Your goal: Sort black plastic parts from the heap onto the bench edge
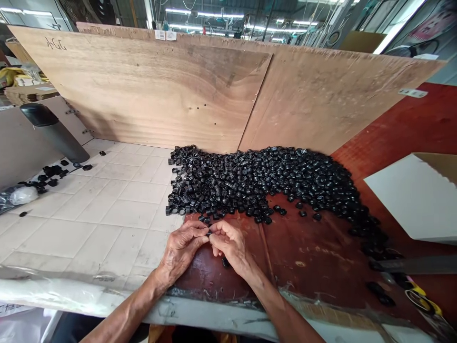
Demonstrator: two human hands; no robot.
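My left hand (pixel 181 244) and my right hand (pixel 231 244) meet near the front of the table, thumbs and fingertips pinched together. Between them is a small black part (pixel 209 233), mostly covered by the fingers, so its exact kind cannot be made out. Just below my right hand lies another small black piece (pixel 225 262). Beyond my fingertips spreads a large heap of small round black plastic parts (pixel 264 176), cap-like or ring-like. A few loose ones lie on the dark red surface (pixel 303 252) at the heap's near edge.
Tall plywood boards (pixel 171 95) stand behind the heap. On the left, a dark bottle (pixel 59 136) leans beside scattered black parts (pixel 52 174) on pale tile-patterned sheeting (pixel 121 214). A white box (pixel 414 195) stands right, above yellow-handled scissors (pixel 423 295).
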